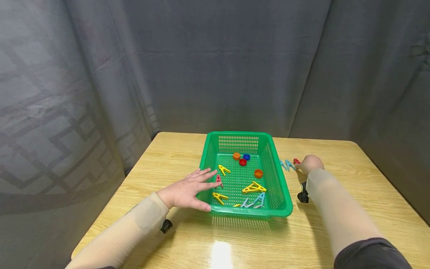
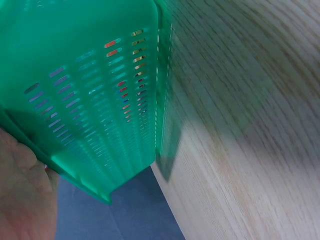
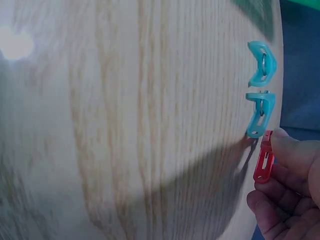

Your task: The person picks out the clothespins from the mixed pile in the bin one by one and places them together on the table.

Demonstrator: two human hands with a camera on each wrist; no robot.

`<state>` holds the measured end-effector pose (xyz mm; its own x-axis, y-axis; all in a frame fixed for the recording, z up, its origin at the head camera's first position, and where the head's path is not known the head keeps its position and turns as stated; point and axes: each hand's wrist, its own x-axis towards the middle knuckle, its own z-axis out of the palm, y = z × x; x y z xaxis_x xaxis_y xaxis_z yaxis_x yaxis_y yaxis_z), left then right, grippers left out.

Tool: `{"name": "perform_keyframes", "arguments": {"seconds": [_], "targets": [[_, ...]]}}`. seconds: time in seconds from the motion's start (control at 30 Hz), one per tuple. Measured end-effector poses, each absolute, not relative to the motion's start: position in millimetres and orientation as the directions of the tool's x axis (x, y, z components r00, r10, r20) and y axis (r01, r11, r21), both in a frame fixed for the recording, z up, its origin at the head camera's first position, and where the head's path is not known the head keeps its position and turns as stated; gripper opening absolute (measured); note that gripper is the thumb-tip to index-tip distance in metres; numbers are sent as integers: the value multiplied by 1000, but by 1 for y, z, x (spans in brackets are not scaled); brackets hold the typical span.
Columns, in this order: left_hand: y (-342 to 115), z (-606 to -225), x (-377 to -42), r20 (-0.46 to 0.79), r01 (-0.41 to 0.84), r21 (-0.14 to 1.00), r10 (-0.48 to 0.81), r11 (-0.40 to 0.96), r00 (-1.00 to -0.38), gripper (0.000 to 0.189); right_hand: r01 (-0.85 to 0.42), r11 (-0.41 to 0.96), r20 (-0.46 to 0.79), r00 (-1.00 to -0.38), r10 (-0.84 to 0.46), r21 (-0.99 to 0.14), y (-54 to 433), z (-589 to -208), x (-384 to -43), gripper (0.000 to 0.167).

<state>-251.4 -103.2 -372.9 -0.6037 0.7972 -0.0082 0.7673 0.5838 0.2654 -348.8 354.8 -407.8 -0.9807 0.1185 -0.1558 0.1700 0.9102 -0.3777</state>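
Observation:
A green plastic basket (image 1: 248,212) stands on the table. My left hand (image 1: 186,190) rests on its left rim, fingers spread and reaching over the inside. To the right of the basket, my right hand (image 1: 310,164) pinches a red clothespin (image 3: 265,160) between thumb and fingers, low over the tabletop. Two light blue clothespins lie in a row beside it: the nearer blue clothespin (image 3: 260,115) close to the red one, the other blue clothespin (image 3: 265,65) farther off.
Inside the basket lie yellow clothespins (image 1: 254,187), blue clothespins (image 1: 259,199), a red clothespin (image 1: 218,179) and several round caps, among them an orange cap (image 1: 258,173) and a blue cap (image 1: 246,157). Grey curtains (image 1: 221,74) hang behind the wooden table (image 1: 168,157).

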Motion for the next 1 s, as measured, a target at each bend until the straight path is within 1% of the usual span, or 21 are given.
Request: {"name": "perform_keyframes", "arguments": {"seconds": [0.17,0.43,0.63,0.87,1.0], "targets": [[-103,-373,-252,-5,771,260,800,581,-601,80,194,908,-151,-977,148,-371,355,-413,-351,36],[-103,-373,-250,-15,766,266,797,586,-604,80,242,900,-151,-968,199,-364,356,-421,-354,44],[-104,-373,-251,4,775,267,804,572,-595,80,249,898,-165,-965,202,-362,355,-420,-353,50],[-104,-374,-252,-2,770,267,799,580,-602,81,225,891,-141,-973,183,-394,356,-410,-349,41],[-104,-375,-252,-3,770,267,799,580,-601,80,189,896,-111,-981,157,-402,358,-404,-349,42]]}}
